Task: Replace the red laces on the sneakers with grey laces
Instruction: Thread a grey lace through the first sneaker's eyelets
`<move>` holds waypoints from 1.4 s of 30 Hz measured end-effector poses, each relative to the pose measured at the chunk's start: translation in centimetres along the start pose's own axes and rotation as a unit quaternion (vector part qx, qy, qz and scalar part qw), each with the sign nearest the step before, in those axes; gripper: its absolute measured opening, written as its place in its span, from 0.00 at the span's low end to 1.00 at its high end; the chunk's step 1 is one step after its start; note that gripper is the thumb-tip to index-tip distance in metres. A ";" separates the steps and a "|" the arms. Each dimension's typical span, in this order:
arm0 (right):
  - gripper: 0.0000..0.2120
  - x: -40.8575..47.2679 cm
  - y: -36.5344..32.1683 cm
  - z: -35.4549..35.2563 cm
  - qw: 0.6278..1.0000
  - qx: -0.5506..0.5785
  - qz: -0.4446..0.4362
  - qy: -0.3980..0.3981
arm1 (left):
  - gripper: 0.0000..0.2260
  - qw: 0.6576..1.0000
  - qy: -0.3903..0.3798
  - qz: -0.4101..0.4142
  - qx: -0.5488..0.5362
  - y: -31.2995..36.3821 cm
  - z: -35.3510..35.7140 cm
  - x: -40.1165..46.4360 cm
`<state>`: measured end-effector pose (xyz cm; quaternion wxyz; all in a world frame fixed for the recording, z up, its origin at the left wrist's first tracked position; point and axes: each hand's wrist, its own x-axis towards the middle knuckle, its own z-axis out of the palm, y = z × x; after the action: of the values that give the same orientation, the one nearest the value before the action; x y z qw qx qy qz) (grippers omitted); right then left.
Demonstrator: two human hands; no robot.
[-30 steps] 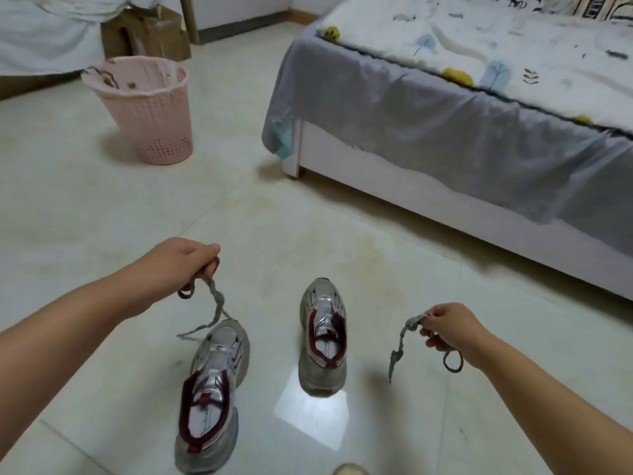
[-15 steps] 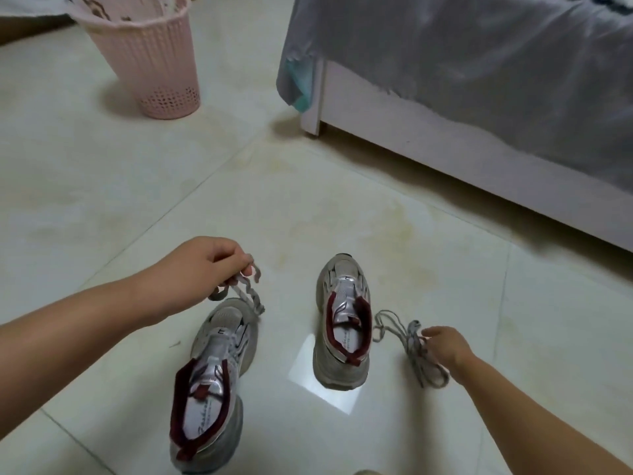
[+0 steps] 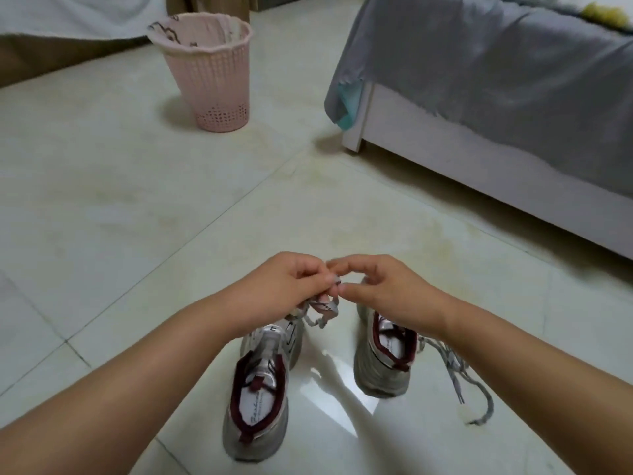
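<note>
Above the two sneakers, the hands meet over the pale tiled floor (image 3: 137,207). The left hand (image 3: 284,289) has its fingers curled around a bunched grey lace (image 3: 322,308), whose loops hang from under the thumb and fingertips toward the toe of the left sneaker (image 3: 262,389). The right hand (image 3: 376,286) sits just beside it, thumb and forefinger brought together at the top of the same bundle; whether they actually pinch the lace or only touch it cannot be told, since the contact is small and partly hidden by the left fingers.

Below the left forearm, the left sneaker stands upright on the floor, silver-grey with a dark red collar lining, its heel toward the camera. The right sneaker (image 3: 383,368) stands near it, the same colours, partly covered by the right wrist. A second grey lace (image 3: 459,375) lies loose on the tiles just to the right of that shoe, trailing away in loops, with a small pale scrap near its end.

Farther off, a pink plastic basket (image 3: 212,77) stands on the floor at upper left, and a white bed frame (image 3: 445,149) with a grey sheet (image 3: 496,63) hanging over its side fills the upper right.
</note>
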<state>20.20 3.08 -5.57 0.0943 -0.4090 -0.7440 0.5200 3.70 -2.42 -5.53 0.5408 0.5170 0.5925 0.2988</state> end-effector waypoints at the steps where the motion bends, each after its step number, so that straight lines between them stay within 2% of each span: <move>1: 0.05 -0.1 -0.6 0.5 1.000 0.010 0.000 -0.003 | 0.11 1.000 0.010 -0.001 -0.004 -0.3 -0.4 -0.5; 5: 0.07 -0.5 -1.6 1.1 0.996 0.072 0.036 -0.030 | 0.16 0.997 0.079 -0.018 0.013 -2.2 -2.7 -2.3; 7: 0.08 -0.6 -1.6 0.9 0.996 0.062 0.055 -0.043 | 0.15 0.992 0.119 -0.034 -0.007 -3.2 -3.8 -3.2; 9: 0.08 -0.4 -1.3 0.7 0.996 0.041 0.058 -0.044 | 0.17 0.988 0.131 -0.053 -0.056 -3.9 -5.0 -3.9; 11: 0.09 -0.1 -1.0 0.7 0.996 0.043 0.059 -0.046 | 0.19 0.978 0.129 -0.050 -0.155 -4.4 -6.3 -4.8; 15: 0.12 0.9 0.3 1.9 0.996 0.035 0.075 -0.035 | 0.15 0.917 0.123 0.039 -0.378 -4.6 -9.7 -6.8; 19: 0.12 1.8 2.4 4.0 0.993 -0.048 0.106 -0.010 | 0.07 0.876 0.172 0.131 -0.432 -4.9 -12.7 -8.1; 21: 0.11 2.4 3.6 4.8 0.986 -0.114 0.121 0.014 | 0.15 0.867 0.201 0.158 -0.428 -5.0 -13.9 -8.4; 23: 0.11 3.1 4.6 5.3 0.978 -0.151 0.134 0.049 | 0.16 0.875 0.245 0.171 -0.381 -5.1 -15.0 -8.5; 24: 0.11 3.5 5.0 5.4 0.976 -0.153 0.143 0.064 | 0.15 0.889 0.279 0.165 -0.323 -5.2 -15.5 -8.5; 26: 0.11 4.3 5.6 5.4 0.969 -0.155 0.170 0.088 | 0.14 0.910 0.379 0.122 -0.114 -5.7 -16.5 -8.3; 28: 0.12 5.2 6.1 5.5 0.967 -0.123 0.194 0.108 | 0.12 0.897 0.431 0.084 0.054 -6.2 -16.5 -7.7; 30: 0.13 5.8 6.2 6.0 0.970 -0.003 0.213 0.115 | 0.13 0.904 0.410 0.066 0.098 -6.9 -15.1 -6.5; 32: 0.12 6.1 6.2 6.8 0.963 0.105 0.226 0.097 | 0.15 0.924 0.356 0.038 0.134 -8.2 -12.6 -4.8; 34: 0.10 6.5 6.4 7.8 0.956 0.158 0.236 0.076 | 0.16 0.935 0.302 0.000 0.186 -9.9 -9.8 -3.1; 37: 0.10 7.4 6.9 9.4 0.931 0.257 0.245 0.084 | 0.12 0.934 0.240 -0.061 0.259 -12.8 -6.2 -1.3; 42: 0.08 8.2 8.0 11.9 0.924 0.277 0.243 0.106 | 0.08 0.943 0.156 -0.120 0.270 -16.2 -2.1 0.4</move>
<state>12.22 1.57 -20.01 0.1530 -0.5875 -0.4338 0.6657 -2.91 -6.29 -19.99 0.3139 0.5159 0.7851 0.1375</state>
